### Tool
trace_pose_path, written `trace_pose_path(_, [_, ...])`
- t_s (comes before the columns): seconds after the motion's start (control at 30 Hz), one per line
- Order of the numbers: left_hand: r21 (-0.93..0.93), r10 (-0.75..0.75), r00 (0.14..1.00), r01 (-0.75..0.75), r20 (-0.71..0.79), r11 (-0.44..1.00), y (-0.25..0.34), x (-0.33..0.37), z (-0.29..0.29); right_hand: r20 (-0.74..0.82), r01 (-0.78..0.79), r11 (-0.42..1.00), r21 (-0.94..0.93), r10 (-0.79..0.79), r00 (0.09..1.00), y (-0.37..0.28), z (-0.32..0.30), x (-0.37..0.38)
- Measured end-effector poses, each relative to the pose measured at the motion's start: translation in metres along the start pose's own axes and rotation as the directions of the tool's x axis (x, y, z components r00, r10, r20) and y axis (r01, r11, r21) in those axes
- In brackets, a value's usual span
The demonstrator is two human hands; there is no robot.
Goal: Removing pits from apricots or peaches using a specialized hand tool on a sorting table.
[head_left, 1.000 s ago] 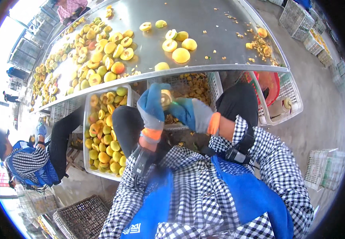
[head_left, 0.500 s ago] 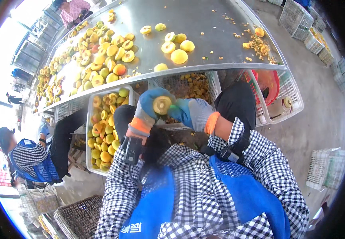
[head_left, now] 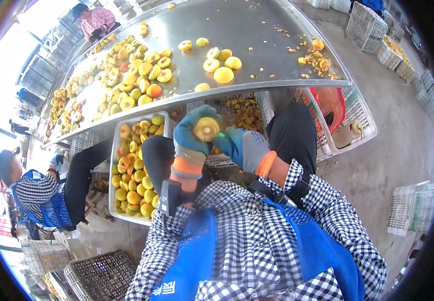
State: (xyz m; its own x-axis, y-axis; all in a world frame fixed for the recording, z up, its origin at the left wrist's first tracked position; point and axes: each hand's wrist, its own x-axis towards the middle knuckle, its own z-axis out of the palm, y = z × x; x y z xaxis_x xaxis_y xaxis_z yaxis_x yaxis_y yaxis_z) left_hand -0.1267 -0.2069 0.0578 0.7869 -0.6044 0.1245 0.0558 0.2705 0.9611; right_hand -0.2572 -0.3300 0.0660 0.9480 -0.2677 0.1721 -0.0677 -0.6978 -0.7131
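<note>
My left hand [head_left: 195, 129], in a blue-and-grey glove with an orange cuff, is closed around a yellow peach half [head_left: 207, 129], its cut face showing. Pressed close to the fruit's right side is my right hand [head_left: 247, 146], gloved alike, with its fingers curled together. A small green bit [head_left: 221, 135] shows at those fingertips; the rest of whatever they grip is hidden. Below both hands stands a white crate [head_left: 267, 113] holding brown-yellow scraps that look like pits.
A metal table [head_left: 257, 30] ahead carries peach halves [head_left: 126, 75] and a pile of pits [head_left: 319, 62]. To my left stands a white crate [head_left: 112, 200] of peach halves. A white basket [head_left: 372, 125] holds a red container. One co-worker [head_left: 44, 193] sits left; another [head_left: 96, 22] is beyond the table.
Both hands stay together at the peach half, which has turned slightly in my left hand. My left wrist has straightened upward a little, and the view has shifted slightly.
</note>
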Motion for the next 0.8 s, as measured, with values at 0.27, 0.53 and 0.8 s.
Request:
trace_pose_path(0.27, [-0.387,-0.102,0.987,0.047,-0.122,0.921,-0.010,0.002,0.008,-0.039,0.042,0.994,0.098,-0.038,0.999,0.012,0.014,0.000])
trace_pose_path(0.53, [-0.383,-0.079,0.988,0.021,-0.136,0.923,-0.004,0.012,0.015,-0.054,0.058,0.991,0.118,-0.052,0.997,0.024,0.015,0.012])
trace_pose_path(0.8, [-0.328,-0.001,0.989,-0.049,-0.151,0.943,-0.022,0.022,0.020,-0.018,-0.048,0.932,0.359,0.058,0.998,0.026,0.031,0.014])
